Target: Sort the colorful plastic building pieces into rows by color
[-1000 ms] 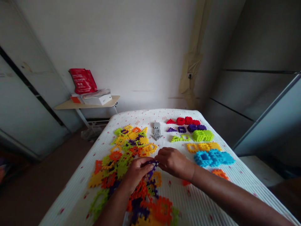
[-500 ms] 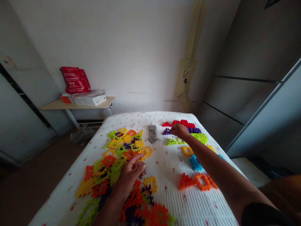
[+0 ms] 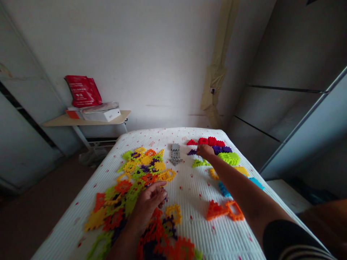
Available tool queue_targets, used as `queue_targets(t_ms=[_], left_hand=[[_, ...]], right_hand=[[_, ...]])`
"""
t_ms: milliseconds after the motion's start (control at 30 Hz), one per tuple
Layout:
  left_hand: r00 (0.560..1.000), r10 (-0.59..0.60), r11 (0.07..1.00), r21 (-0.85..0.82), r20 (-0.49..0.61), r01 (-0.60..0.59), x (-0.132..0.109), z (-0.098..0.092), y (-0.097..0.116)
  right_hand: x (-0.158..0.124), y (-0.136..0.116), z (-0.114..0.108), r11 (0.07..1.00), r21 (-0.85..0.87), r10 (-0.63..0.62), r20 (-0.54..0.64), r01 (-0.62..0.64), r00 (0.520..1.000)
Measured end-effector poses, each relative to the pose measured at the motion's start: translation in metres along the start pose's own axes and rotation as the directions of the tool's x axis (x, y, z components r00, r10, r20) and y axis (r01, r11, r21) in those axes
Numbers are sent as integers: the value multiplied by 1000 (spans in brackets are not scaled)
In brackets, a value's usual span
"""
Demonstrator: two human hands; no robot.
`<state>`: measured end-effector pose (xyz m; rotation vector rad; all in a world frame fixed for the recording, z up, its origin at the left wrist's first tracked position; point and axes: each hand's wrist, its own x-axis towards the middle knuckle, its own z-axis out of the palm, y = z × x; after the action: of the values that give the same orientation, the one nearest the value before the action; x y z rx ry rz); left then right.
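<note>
Resting low at the near edge of the heap, the left hand [image 3: 150, 204] curls loosely, its fingers slightly parted; whether it holds anything, I cannot tell. It touches or nearly touches a spread of interlocking plastic pieces [image 3: 130, 191] in orange, yellow, lime and purple, lying on a white ribbed bed [image 3: 192, 195] flecked with red. A black sleeve [image 3: 290, 238] with pale stripes leads to the right hand [image 3: 205, 151], which reaches far across the bed. Its fingers are drawn together at a purple piece [image 3: 192, 152], but I cannot tell if they pinch it. Around that hand lie sorted groups: orange pieces [image 3: 217, 211], blue pieces [image 3: 224, 189], a lime block [image 3: 229, 158] and red pieces [image 3: 207, 141]. A grey arrow-shaped piece [image 3: 175, 154] lies between the groups and the heap. Beyond the bed, a small table [image 3: 86, 122] carries a white box [image 3: 104, 115] and a red bag [image 3: 82, 91], whose pale print is too small to read.
</note>
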<state>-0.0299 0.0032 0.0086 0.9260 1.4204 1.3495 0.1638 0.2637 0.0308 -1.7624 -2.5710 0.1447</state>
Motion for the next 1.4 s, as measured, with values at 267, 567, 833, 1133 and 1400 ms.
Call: queue_targets(t_ms=[267,567,833,1133,1400], left_hand=[[1000,-11,1000,-4,0,11,-1,-1,-2],[1000,13,1000,-4,-6,-13,-2,-2,1],[935,319,673,731,-153,-110,22,-52,32],[940,225,203,956,-256,212,87,-74,32],[931,217,72,956,-294,285,97,-58,25]], right_hand=[[6,-5,-2,998,-61,24,15,-23,1000],[4,-8,-8,994,-97,-48,-8,47,999],[-54,-19,-61,961,-70,-277,-176,268,945],[-181,-16,-57,754,173,-535,-398,634,745],[-199,-13,-74,758,226,-479,-445,612,757]])
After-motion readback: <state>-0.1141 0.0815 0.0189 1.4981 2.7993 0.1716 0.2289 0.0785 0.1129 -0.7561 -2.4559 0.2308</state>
